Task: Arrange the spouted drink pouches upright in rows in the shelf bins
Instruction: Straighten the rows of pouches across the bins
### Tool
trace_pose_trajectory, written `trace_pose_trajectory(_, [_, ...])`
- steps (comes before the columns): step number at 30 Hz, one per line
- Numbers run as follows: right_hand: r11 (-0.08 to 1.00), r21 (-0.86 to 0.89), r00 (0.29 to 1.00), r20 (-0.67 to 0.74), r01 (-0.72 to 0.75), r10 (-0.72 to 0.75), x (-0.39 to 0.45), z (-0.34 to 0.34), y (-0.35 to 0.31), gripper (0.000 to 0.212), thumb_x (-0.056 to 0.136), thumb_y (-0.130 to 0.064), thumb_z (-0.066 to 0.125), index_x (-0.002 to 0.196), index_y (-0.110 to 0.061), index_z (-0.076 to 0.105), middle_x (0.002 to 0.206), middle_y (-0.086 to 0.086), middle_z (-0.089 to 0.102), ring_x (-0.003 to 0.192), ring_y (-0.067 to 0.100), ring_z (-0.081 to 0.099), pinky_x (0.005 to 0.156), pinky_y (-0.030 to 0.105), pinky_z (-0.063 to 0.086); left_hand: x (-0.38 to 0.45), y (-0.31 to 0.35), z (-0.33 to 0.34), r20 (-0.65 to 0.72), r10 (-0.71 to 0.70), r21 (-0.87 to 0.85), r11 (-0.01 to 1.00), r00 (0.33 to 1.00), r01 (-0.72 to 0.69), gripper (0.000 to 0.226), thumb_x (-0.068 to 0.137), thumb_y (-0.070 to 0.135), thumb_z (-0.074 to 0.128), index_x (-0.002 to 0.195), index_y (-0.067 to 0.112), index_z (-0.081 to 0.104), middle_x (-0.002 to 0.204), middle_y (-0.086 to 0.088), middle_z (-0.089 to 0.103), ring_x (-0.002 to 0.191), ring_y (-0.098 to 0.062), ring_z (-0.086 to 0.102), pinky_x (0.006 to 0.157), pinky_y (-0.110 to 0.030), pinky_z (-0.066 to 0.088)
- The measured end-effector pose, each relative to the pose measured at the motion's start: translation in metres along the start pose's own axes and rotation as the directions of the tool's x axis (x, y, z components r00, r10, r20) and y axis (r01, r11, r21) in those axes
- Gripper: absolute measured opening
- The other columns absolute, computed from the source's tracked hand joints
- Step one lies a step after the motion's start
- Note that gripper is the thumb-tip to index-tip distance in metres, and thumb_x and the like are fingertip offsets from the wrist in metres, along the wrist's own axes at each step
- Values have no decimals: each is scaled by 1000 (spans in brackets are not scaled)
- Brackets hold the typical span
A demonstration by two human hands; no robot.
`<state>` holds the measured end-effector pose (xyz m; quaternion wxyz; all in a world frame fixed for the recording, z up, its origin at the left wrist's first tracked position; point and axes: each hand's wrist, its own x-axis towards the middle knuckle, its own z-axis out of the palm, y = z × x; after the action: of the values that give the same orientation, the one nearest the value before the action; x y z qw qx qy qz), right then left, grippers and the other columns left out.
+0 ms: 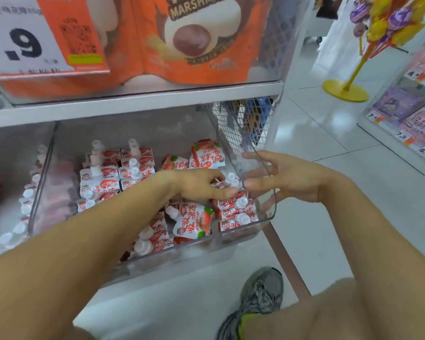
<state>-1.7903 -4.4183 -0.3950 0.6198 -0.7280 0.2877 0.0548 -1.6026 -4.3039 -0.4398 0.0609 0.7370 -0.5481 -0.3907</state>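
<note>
Left hand (201, 185): reaching into the clear bin (271, 212), fingers curling down onto the tops of the spouted pouches in the right-hand row (236, 209), apparently pinching one near its white cap; which pouch exactly cannot be told.

Right hand (287, 180): hovering just outside the bin's right wall, fingers spread and relaxed, gripping nothing, the fingertips lying against or just beside the clear rim.

Step in hand, as a judgement: standing the right-hand row upright against the right wall. Doing it well is likely meaning lifting each pouch by its neck, turning the printed face forward, seating the base flat, and letting the free hand steady the wall so the row is not toppling.

Remaining stock: two neat rows (118, 173) standing caps-up along the bin's left side; loose pouches lying flat or tilted in the middle toward the front edge (192, 222) and at the back right corner (206, 155), not yet sorted.

Surroundings: neighbouring bin (22, 207) at left holding further capped pouches; shelf above (133, 104) carrying orange marshmallow bags (194, 40) and a price card (22, 42); white mesh end panel (243, 119); pale tiled floor (329, 143); yellow display stand (345, 89); grey shoe (263, 290) below.
</note>
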Motion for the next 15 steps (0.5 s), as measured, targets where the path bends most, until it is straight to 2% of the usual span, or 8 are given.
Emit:
trace_pose_trajectory(2, [1000,12,1000,11,5,-5,3,-1,-1,82,68,-17,82,140,-35,47,102,-9,76,93,20,74,89,57,56,2,-1,-2,19,8,-5,1000,1000,-7,109,62,90,42,146,22,33,152,3,37,136,-20,39,114,-41,32])
trace_pose_trajectory(4, [999,11,999,29,35,-35,5,-1,1,70,71,-15,80,131,-39,54,101,-12,77,95,20,74,87,54,58,7,-1,-3,45,-7,42,999,999,5,111,62,93,39,149,24,29,154,6,33,141,-20,32,116,-43,28])
trace_pose_trajectory(6, [999,4,998,25,54,-54,5,-1,4,57,69,-17,81,114,-46,58,99,-13,77,95,19,74,85,55,58,11,1,-3,36,-22,99,995,999,19,102,68,91,35,146,26,33,153,5,36,138,-21,35,115,-43,29])
trace_pose_trajectory(10, [998,14,998,3,58,-58,7,-2,9,54,69,-25,83,107,-54,57,106,-9,76,99,17,73,86,55,58,8,5,2,4,-19,106,994,1000,19,87,81,80,33,147,23,33,152,2,38,135,-20,40,111,-35,32])
trace_pose_trajectory(11, [998,12,998,-3,65,-65,7,-1,10,50,72,-26,83,105,-53,58,107,-8,76,99,17,73,87,54,58,6,7,3,-2,-11,113,994,1000,11,82,84,76,34,144,21,36,148,1,43,128,-19,46,107,-35,37])
trace_pose_trajectory(13, [996,-4,996,-30,84,-84,6,1,12,41,76,-26,81,101,-51,60,105,-9,76,95,16,74,86,52,59,5,12,5,-50,36,115,993,998,-30,60,90,66,40,125,17,46,123,3,57,100,-14,55,83,-28,45])
trace_pose_trajectory(15, [996,-13,994,-61,93,-94,5,4,14,33,80,-26,79,98,-47,61,103,-7,77,90,17,75,82,48,61,6,16,6,-101,58,111,993,993,-46,35,96,53,43,105,20,51,90,10,54,79,-11,51,64,-23,40])
